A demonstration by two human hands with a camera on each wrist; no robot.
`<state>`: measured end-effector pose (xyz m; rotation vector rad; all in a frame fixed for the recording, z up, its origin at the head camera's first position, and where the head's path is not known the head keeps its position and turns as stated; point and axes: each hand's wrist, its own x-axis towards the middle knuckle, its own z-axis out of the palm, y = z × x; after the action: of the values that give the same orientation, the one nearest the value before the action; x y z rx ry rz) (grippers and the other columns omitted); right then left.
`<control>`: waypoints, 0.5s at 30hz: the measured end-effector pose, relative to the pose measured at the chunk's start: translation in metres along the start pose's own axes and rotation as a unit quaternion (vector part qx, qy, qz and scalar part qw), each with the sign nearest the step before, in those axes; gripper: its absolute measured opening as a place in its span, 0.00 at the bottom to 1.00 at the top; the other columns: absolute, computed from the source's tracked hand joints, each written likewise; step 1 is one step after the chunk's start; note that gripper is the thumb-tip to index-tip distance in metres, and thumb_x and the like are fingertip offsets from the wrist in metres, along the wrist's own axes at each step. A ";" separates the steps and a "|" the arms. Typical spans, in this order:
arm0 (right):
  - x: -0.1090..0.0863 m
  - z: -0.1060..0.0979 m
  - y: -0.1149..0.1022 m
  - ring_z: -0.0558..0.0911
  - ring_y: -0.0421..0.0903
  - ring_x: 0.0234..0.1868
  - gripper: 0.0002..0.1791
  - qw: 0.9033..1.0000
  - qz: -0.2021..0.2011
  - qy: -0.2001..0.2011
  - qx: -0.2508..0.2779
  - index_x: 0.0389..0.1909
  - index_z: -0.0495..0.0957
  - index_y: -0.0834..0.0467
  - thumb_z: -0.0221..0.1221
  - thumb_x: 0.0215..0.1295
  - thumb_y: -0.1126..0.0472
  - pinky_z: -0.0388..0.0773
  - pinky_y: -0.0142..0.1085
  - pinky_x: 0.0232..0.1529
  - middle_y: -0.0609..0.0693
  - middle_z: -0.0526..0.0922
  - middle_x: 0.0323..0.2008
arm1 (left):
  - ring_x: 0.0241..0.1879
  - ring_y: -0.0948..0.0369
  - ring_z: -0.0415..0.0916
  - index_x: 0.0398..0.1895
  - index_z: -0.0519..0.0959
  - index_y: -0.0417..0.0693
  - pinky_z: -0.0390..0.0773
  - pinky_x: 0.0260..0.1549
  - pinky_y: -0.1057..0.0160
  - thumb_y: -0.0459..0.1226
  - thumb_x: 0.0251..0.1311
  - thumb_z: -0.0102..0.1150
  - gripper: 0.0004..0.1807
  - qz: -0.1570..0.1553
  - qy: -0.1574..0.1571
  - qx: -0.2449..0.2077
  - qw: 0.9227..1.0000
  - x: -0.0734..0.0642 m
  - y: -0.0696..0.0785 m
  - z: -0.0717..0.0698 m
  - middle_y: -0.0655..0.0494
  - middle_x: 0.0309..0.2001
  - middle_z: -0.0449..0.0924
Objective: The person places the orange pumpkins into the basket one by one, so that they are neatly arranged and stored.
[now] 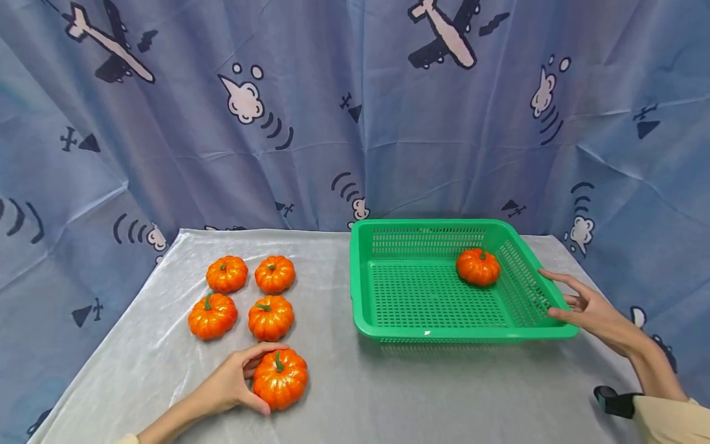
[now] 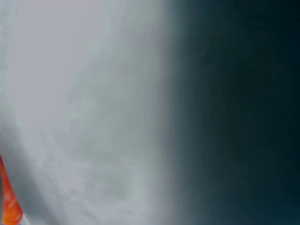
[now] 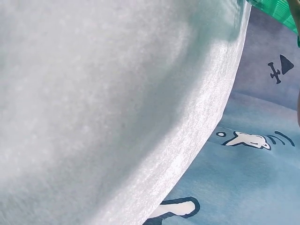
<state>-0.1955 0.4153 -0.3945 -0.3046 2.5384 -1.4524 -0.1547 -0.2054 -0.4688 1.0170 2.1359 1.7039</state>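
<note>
My left hand (image 1: 230,382) is at the front left of the table, thumb and fingers around the side of a glossy orange pumpkin (image 1: 281,379) with a green stem. In the left wrist view only a sliver of that pumpkin (image 2: 10,201) shows at the lower left corner. My right hand (image 1: 596,311) holds the right rim of a green plastic basket (image 1: 468,333), its thumb and index finger at the edge and the other fingers partly hidden. Inside the basket, toward the back right, sits another small pumpkin (image 1: 478,267).
Several more pumpkins stand behind my left hand, among them one at the back left (image 1: 227,274) and one closest to the hand (image 1: 270,318). A pale cloth covers the table (image 1: 399,394). Behind it hangs a blue curtain (image 1: 310,172) printed with planes.
</note>
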 end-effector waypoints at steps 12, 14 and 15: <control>-0.002 0.000 0.000 0.77 0.31 0.41 0.38 1.000 0.007 0.014 -0.024 0.69 0.44 0.42 0.51 0.64 0.65 0.77 0.37 0.34 0.29 0.66 0.46 | 0.46 0.57 0.70 0.60 0.63 0.52 0.75 0.41 0.62 0.32 0.35 0.71 0.43 -0.030 0.108 0.086 0.990 0.041 0.058 -0.013 0.54 0.53 0.68; -0.001 0.001 -0.001 0.75 0.29 0.42 0.38 0.999 0.007 0.015 -0.029 0.69 0.44 0.42 0.51 0.64 0.64 0.77 0.37 0.34 0.30 0.63 0.48 | 0.47 0.54 0.69 0.60 0.63 0.57 0.74 0.42 0.59 0.32 0.38 0.69 0.41 -0.047 0.110 0.088 0.989 0.053 0.070 -0.016 0.56 0.54 0.67; -0.001 0.002 -0.001 0.75 0.28 0.42 0.38 0.999 0.005 0.015 -0.029 0.69 0.44 0.43 0.51 0.64 0.64 0.77 0.37 0.34 0.31 0.62 0.49 | 0.47 0.54 0.68 0.59 0.63 0.59 0.74 0.41 0.58 0.32 0.38 0.69 0.41 -0.055 0.111 0.091 0.988 0.060 0.077 -0.016 0.57 0.54 0.67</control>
<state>-0.1938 0.4132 -0.3943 -0.2805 2.6054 -1.3926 -0.1788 -0.1736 -0.3784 0.7645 2.4765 1.6637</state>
